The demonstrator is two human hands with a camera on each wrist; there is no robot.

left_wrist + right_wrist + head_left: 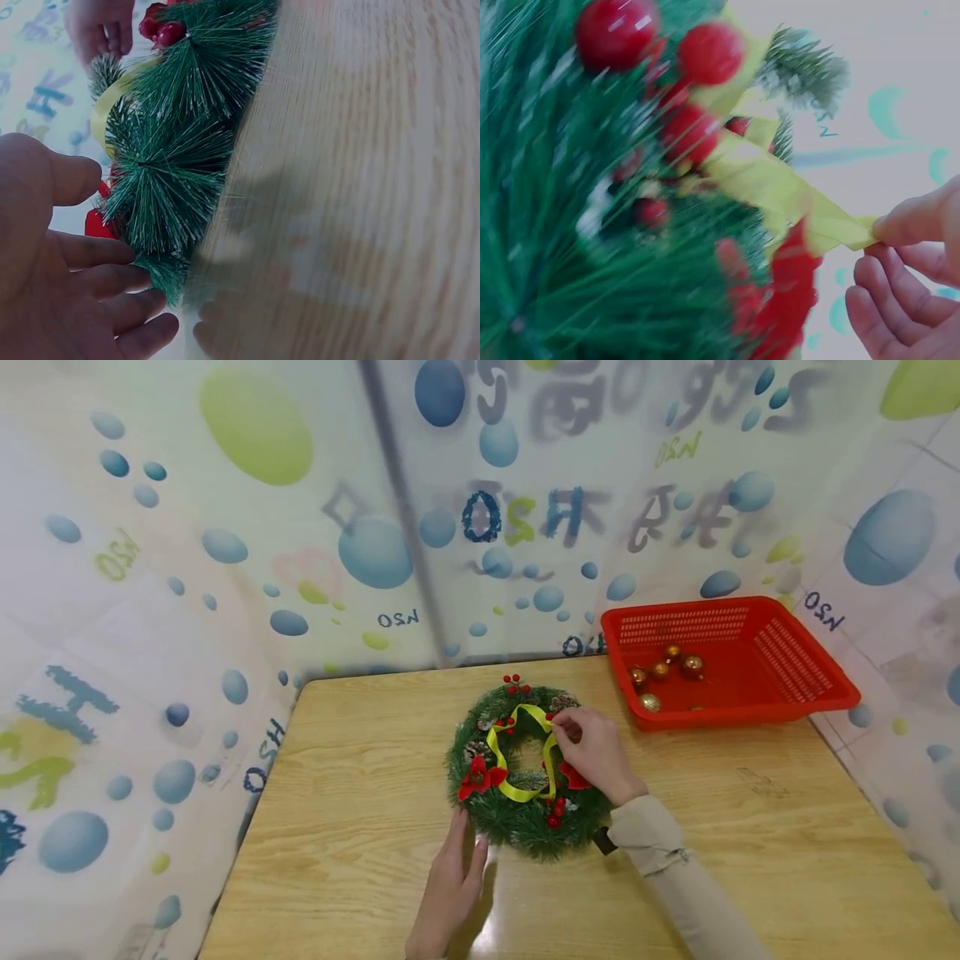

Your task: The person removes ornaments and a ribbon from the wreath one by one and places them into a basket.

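A green Christmas wreath (536, 831) with red berries, pinecones and red flowers (480, 778) lies on the wooden table (360, 760). Over its centre runs a yellow ribbon (517, 793) in a loose loop. My right hand (596, 752) pinches the ribbon between thumb and finger at the wreath's right side; the right wrist view shows the ribbon (780, 191) stretched toward those fingertips. At the wreath's near left edge is my left hand (450, 881), its fingers extended and thumb apart. In the left wrist view that hand (67, 277) has its fingertips right at the green needles.
A red plastic basket (750, 714) with several gold and bronze Christmas balls (692, 667) stands at the back right of the table. Behind the table hangs a patterned curtain (480, 602) with blue and green dots. A black object (604, 841) shows under the right cuff.
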